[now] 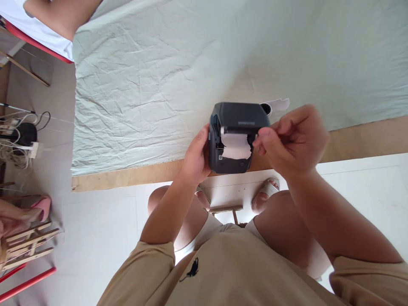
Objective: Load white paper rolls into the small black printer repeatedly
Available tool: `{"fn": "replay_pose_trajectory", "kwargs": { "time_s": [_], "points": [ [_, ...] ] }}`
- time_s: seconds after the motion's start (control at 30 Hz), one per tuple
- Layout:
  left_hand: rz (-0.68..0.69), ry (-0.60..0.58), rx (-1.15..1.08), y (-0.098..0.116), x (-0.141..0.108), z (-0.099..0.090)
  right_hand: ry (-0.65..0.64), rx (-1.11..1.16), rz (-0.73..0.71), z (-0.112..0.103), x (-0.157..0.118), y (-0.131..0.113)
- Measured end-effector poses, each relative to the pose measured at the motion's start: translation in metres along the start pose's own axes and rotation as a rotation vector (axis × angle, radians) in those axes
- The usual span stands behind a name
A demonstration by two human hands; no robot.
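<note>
A small black receipt printer is held near the front edge of the cloth-covered table. Its dark lid is raised at least partly, and white paper with a ragged edge shows below it. My left hand grips the printer's left side, fingers mostly hidden behind the body. At the lid's right front corner, my right hand pinches the edge with thumb and fingers. Just behind the printer lies a small round black piece with a white strip of torn paper beside it.
A wrinkled pale green cloth covers the table, leaving a bare wooden edge along the front. Another person's arm reaches over the far left. Tangled cables and a wooden stool are on the left floor.
</note>
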State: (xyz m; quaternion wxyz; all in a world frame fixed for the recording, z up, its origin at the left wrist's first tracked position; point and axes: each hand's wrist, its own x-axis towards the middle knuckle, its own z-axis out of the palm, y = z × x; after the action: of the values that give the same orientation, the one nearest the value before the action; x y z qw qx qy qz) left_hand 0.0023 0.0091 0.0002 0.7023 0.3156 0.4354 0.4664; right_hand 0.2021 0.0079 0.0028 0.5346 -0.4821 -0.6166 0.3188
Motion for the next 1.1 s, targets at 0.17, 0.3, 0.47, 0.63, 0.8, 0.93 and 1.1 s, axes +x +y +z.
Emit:
{"fn": "replay_pose_trajectory", "kwargs": {
  "time_s": [0.17, 0.3, 0.47, 0.63, 0.8, 0.93, 1.1],
  "points": [
    [0.015, -0.028, 0.018, 0.002, -0.004, -0.001, 0.016, -0.299, -0.151, 0.005, 0.023, -0.019],
    [0.01, -0.046, 0.017, 0.004, -0.007, 0.0, -0.242, -0.545, -0.136, 0.0, 0.034, -0.027],
    [0.003, -0.039, 0.009, 0.004, -0.008, 0.0, -0.37, -0.588, -0.141, -0.008, 0.034, -0.026],
    [-0.004, -0.043, 0.043, 0.003, -0.008, -0.003, -0.478, -0.575, -0.103, -0.007, 0.036, -0.024],
    [0.044, 0.086, 0.027, 0.0, -0.008, -0.002, -0.443, -0.324, -0.17, -0.033, 0.046, -0.042],
    [0.03, 0.083, 0.006, -0.001, -0.007, 0.0, 0.023, -0.204, -0.127, -0.072, 0.059, -0.018],
    [0.021, 0.101, 0.008, 0.0, -0.008, -0.001, 0.127, -0.335, -0.045, -0.102, 0.065, 0.059]
  ]
}}
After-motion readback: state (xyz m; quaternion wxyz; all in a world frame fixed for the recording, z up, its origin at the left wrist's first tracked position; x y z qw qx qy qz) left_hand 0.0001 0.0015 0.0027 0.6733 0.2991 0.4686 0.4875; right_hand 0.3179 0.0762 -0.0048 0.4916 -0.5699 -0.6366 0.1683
